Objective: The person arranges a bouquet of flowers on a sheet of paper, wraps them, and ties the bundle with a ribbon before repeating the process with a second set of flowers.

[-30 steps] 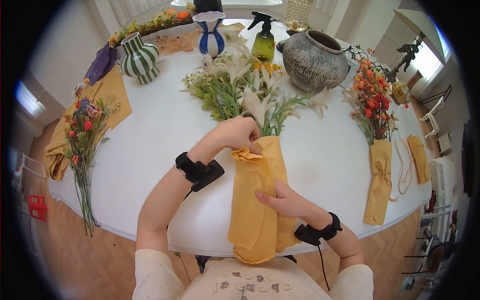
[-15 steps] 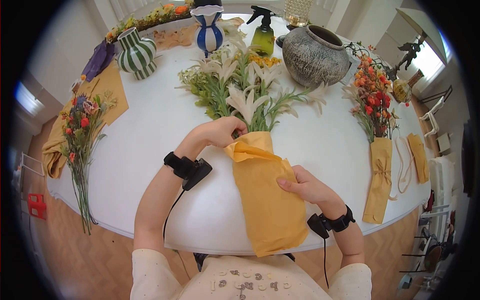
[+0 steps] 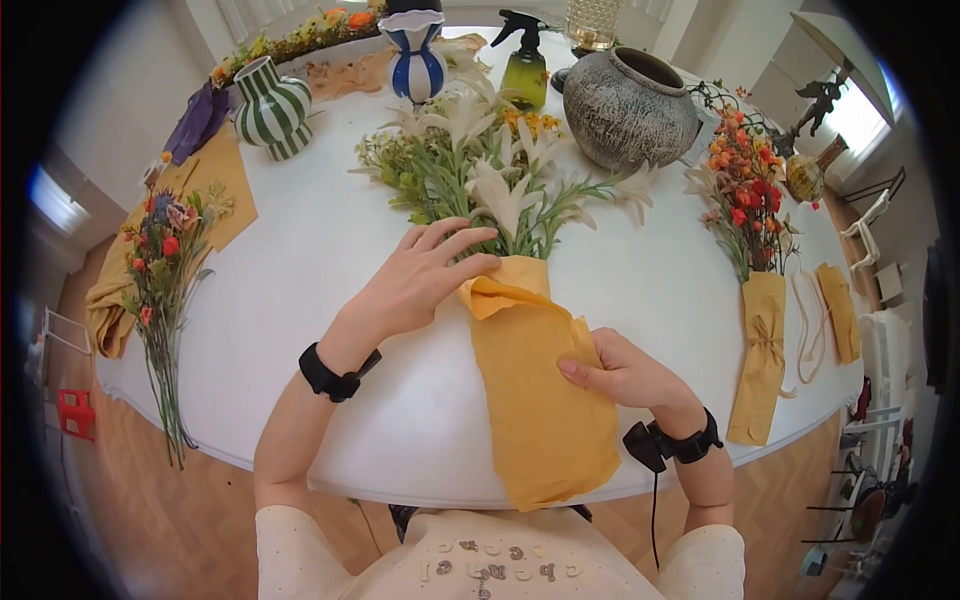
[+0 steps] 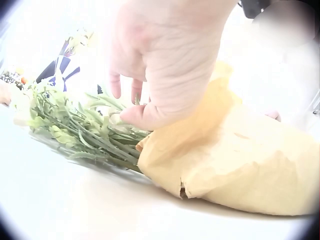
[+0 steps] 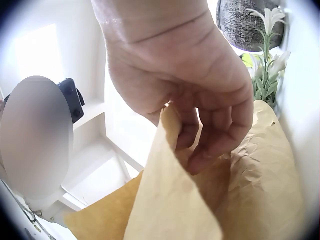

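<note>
the right hand [image 3: 628,370] pinches the paper [image 3: 535,400]; the left hand [image 3: 408,285] is spread by the flowers [image 3: 500,195]. this looks like wrapping; next may need a snug fold.

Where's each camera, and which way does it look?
Head: on the person's head, looking forward and down at white lilies; arms and shirt show.
Left wrist: strapped there, facing stems and tan wrapping paper; the left hand shows.
Right wrist: strapped there, facing the paper's edge; the right hand and blurred head show.
Head and right-wrist views share the gray pot.
</note>
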`<state>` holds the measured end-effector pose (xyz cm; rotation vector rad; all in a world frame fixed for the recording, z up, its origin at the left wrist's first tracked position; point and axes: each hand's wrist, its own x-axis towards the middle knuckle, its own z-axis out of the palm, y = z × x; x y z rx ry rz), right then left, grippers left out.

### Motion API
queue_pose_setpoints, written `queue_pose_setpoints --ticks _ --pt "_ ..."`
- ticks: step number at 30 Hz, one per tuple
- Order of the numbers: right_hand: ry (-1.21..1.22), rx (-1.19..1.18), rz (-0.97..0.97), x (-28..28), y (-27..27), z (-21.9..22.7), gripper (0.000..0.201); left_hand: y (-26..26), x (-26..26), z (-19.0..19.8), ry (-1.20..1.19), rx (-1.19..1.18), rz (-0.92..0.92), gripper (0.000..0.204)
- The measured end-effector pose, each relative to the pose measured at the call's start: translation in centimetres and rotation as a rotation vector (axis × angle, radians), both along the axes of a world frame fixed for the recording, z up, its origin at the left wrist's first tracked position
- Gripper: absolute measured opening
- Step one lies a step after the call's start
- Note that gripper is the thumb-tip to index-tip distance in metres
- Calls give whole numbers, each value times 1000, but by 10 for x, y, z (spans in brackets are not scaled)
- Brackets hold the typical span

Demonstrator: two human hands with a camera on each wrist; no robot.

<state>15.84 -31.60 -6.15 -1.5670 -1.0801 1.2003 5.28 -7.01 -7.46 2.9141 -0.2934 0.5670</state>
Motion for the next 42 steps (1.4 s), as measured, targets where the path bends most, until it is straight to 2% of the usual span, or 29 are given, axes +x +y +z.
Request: queue_pose_setpoints --ticks 2,4,5,7,10,14,16,17,19,20,22,26,28,29,30,32,33,35,38,40,41,42 --pt "2 -12 22 1 2 -8 29 1 -3 -3 17 32 -46 49" --pt "87 165 -62 -5 9 -13 38 4 0 -7 -27 11 -91 49" --pt "86 164 -60 -6 14 -10 38 5 1 -7 -27 10 -90 49" --pt "-366 29 -104 -6 25 5 49 7 7 -4 -23 14 -136 37" --pt "-514 7 -117 -12 38 28 55 7 16 -8 94 -97 -164 26" --pt "-631 48 -126 -9 45 9 44 -4 20 -28 48 -233 -97 13" --pt "-758 -177 -115 7 51 -2 35 -8 19 -32 123 -285 69 4" --pt "-757 -180 -114 14 51 -8 35 -11 20 -29 124 -287 69 4" --pt "-204 -149 -305 28 50 -22 31 -16 22 -21 304 -371 287 17" --pt "-206 -151 -303 34 48 -33 31 -16 23 -24 302 -374 288 17" --pt "250 82 -463 44 44 -57 32 -14 24 -33 96 -659 323 33" --pt "380 96 -589 51 31 -74 30 -1 4 -34 178 -617 465 39" --pt "513 112 -601 44 31 -73 31 1 -5 -39 847 -1462 354 46" --pt "516 110 -600 43 33 -79 31 -2 -5 -42 939 -1591 215 56" --pt "538 113 -590 43 36 -88 32 -11 -3 -47 938 -1591 219 56" --pt "555 117 -582 38 42 -91 32 -35 1 -59 845 -1870 -36 63" --pt "606 150 -596 34 45 -88 33 -42 2 -59 844 -1869 -41 63" --pt "660 179 -613 25 50 -80 33 -56 0 -58 748 -2331 -305 64" --pt "670 171 -560 14 55 -61 33 -75 3 -72 616 -2479 -255 63" --pt "512 105 -595 9 58 -49 33 -81 5 -72 588 -2432 -206 61" --pt "512 105 -594 8 60 -40 33 -83 5 -69 556 -2384 -152 60" --pt "266 242 -568 8 64 -30 31 -84 6 -67 550 -2385 -148 60"
